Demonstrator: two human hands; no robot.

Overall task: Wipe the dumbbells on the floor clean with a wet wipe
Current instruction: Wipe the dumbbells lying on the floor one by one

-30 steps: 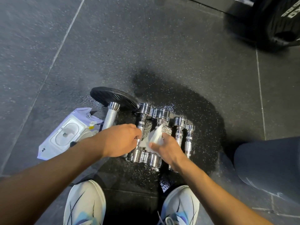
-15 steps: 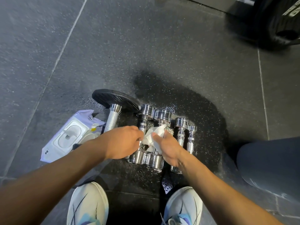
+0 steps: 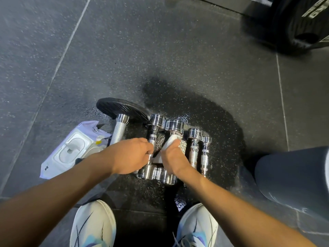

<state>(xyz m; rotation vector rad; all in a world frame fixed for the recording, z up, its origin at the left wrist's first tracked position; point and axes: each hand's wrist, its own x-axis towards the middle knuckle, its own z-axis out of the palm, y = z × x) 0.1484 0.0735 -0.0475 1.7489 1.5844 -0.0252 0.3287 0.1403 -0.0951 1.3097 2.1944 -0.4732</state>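
Several chrome dumbbells lie side by side on the dark rubber floor. My left hand (image 3: 130,155) grips the handle of the first chrome dumbbell (image 3: 155,122). My right hand (image 3: 173,157) wraps a white wet wipe (image 3: 170,140) around the handle of the second chrome dumbbell (image 3: 174,126), just below its far head. Two smaller chrome dumbbells (image 3: 195,145) (image 3: 205,154) lie untouched to the right. Left of the row lies a bar with a knurled handle and a black plate (image 3: 122,108).
A white pack of wet wipes (image 3: 71,150) lies at the left, its lid shut. My two white shoes (image 3: 92,225) (image 3: 197,223) stand close below the dumbbells. A grey padded cylinder (image 3: 293,179) is at the right. A black weight plate (image 3: 302,22) stands far right.
My right hand has slid the wipe along the second dumbbell's handle toward its far head. My left hand has kept its grip on the first dumbbell.
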